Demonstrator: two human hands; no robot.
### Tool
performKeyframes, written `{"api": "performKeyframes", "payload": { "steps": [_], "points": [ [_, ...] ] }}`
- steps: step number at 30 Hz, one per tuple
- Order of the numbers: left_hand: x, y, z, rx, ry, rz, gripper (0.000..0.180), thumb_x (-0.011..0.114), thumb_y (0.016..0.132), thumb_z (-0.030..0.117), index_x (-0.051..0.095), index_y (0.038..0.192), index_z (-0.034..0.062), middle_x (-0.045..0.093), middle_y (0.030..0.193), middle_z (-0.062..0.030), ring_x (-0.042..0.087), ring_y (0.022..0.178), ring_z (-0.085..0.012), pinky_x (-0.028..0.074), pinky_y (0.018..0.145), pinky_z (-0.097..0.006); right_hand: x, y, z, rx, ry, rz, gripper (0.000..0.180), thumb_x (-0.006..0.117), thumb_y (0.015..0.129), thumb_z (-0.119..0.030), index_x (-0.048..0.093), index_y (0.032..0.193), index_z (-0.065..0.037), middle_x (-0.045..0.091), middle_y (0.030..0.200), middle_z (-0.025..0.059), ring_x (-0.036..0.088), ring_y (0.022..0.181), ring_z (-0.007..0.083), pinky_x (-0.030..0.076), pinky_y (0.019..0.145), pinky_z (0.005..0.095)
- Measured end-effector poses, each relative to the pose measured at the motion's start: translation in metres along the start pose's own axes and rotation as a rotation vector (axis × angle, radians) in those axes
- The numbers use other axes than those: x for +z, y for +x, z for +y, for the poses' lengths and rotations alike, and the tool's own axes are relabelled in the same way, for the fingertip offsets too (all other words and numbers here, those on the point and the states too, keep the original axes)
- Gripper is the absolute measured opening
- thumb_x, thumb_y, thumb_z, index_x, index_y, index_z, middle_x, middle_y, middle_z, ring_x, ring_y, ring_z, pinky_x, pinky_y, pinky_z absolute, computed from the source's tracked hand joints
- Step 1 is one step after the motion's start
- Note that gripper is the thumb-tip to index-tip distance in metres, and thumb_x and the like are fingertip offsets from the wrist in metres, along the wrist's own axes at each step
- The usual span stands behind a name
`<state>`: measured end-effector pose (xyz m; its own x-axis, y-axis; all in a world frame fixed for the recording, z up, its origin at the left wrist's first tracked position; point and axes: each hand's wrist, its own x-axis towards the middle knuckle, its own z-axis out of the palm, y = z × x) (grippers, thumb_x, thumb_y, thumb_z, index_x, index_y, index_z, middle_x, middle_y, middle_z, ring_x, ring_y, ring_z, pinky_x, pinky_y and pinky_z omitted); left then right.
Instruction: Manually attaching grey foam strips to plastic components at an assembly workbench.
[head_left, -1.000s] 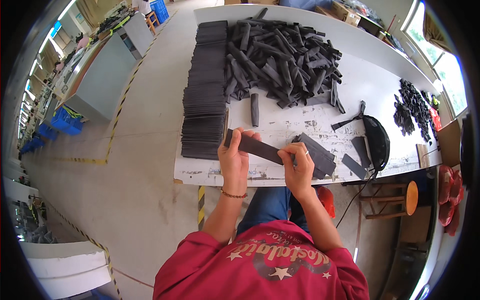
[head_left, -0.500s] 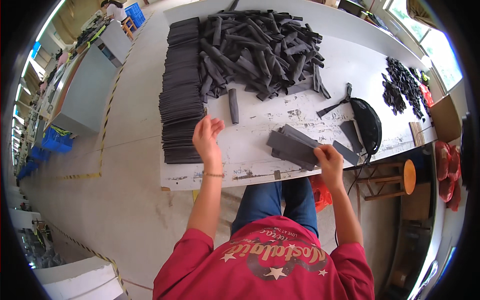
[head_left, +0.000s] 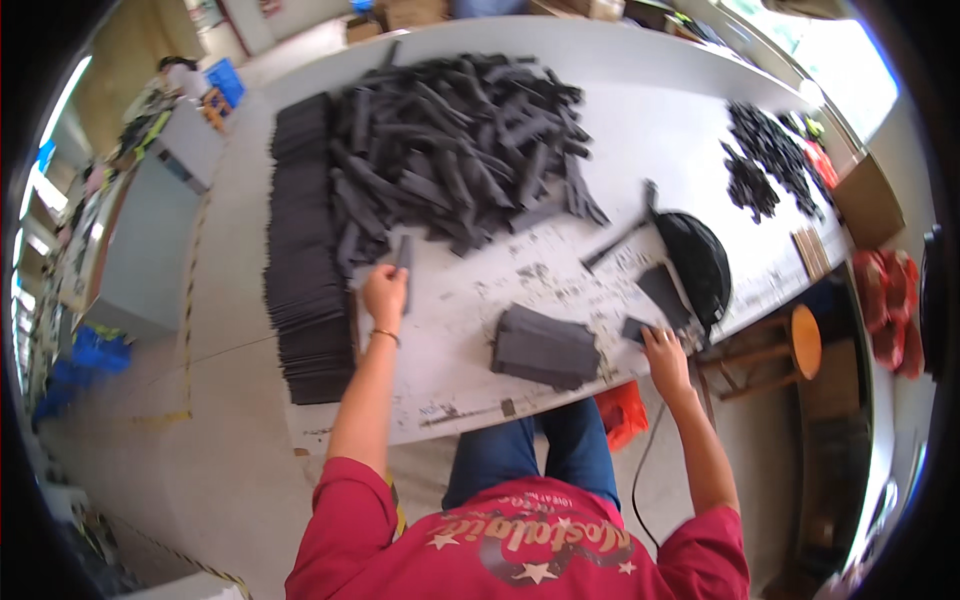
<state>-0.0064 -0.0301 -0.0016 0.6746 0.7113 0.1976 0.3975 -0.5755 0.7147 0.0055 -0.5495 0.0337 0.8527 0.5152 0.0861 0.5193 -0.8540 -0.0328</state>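
My left hand (head_left: 383,294) is closed at the upper end of a narrow rolled dark grey fabric piece (head_left: 406,265), which lies beside a long row of stacked dark fabric pieces (head_left: 300,250). At the right, my right hand (head_left: 667,358) has its fingers closed on the end of a small dark grey fabric strip (head_left: 633,328), partly hidden under the fingertips. Between the hands sits a short stack of flat dark grey fabric pieces (head_left: 546,347), near the table's front edge. Nothing touches that stack.
A large heap of rolled dark fabric pieces (head_left: 460,150) covers the back of the white table (head_left: 450,370). Right of centre lie a black pouch with straps (head_left: 693,262) and a dark flat piece (head_left: 662,294). Farther off are black bundles (head_left: 775,155); a wooden stool (head_left: 805,340) stands right.
My right hand has let go of the piece at the stack and moved right to the small strip. My left hand has gone from open in the air to the rolled piece. The view has shifted.
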Motion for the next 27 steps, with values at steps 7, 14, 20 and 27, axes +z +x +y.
{"api": "performKeyframes", "payload": {
  "steps": [7, 14, 20, 27],
  "points": [
    [-0.026, -0.045, 0.05, -0.288, -0.863, -0.227, 0.033, 0.05, 0.099, 0.03, 0.058, 0.085, 0.0009, 0.06, 0.066, -0.0092, 0.053, 0.043, -0.0163, 0.041, 0.042, -0.027, 0.025, -0.006, 0.015, -0.169, -0.288, -0.011, 0.014, 0.053, 0.08, -0.006, 0.057, 0.093, -0.001, 0.058, 0.094, 0.0139, 0.056, 0.094, 0.0283, 0.047, 0.084, 0.0387],
    [-0.059, -0.07, 0.059, -0.44, -1.295, -0.247, 0.04, 0.06, 0.093, 0.041, 0.056, 0.088, 0.0014, 0.06, 0.068, -0.0081, 0.055, 0.05, -0.0156, 0.04, 0.042, -0.027, -0.028, 0.026, 0.005, 0.073, 0.334, 0.485, 0.024, 0.05, 0.085, 0.004, 0.059, 0.105, -0.005, 0.058, 0.101, 0.0154, 0.057, 0.091, 0.0324, 0.046, 0.08, 0.0373],
    [-0.068, -0.094, 0.084, -0.567, -1.562, -0.336, 0.033, 0.068, 0.089, 0.027, 0.058, 0.096, -0.0034, 0.064, 0.088, -0.0136, 0.067, 0.077, -0.0264, 0.057, 0.064, -0.031, -0.096, 0.037, -0.108, 0.075, 0.629, 0.532, 0.032, 0.066, 0.085, -0.006, 0.048, 0.113, -0.004, 0.057, 0.099, 0.0143, 0.057, 0.09, 0.0238, 0.046, 0.08, 0.0353],
    [-0.089, -0.116, 0.098, -0.566, -1.652, -0.49, 0.023, 0.064, 0.091, 0.016, 0.057, 0.103, -0.0021, 0.066, 0.098, -0.0174, 0.067, 0.096, -0.0317, 0.06, 0.079, -0.036, -0.113, 0.017, -0.204, -0.411, 0.608, 0.396, 0.037, 0.074, 0.074, -0.005, 0.053, 0.104, -0.003, 0.056, 0.102, 0.0164, 0.054, 0.092, 0.0345, 0.044, 0.083, 0.0436]
  ]
}}
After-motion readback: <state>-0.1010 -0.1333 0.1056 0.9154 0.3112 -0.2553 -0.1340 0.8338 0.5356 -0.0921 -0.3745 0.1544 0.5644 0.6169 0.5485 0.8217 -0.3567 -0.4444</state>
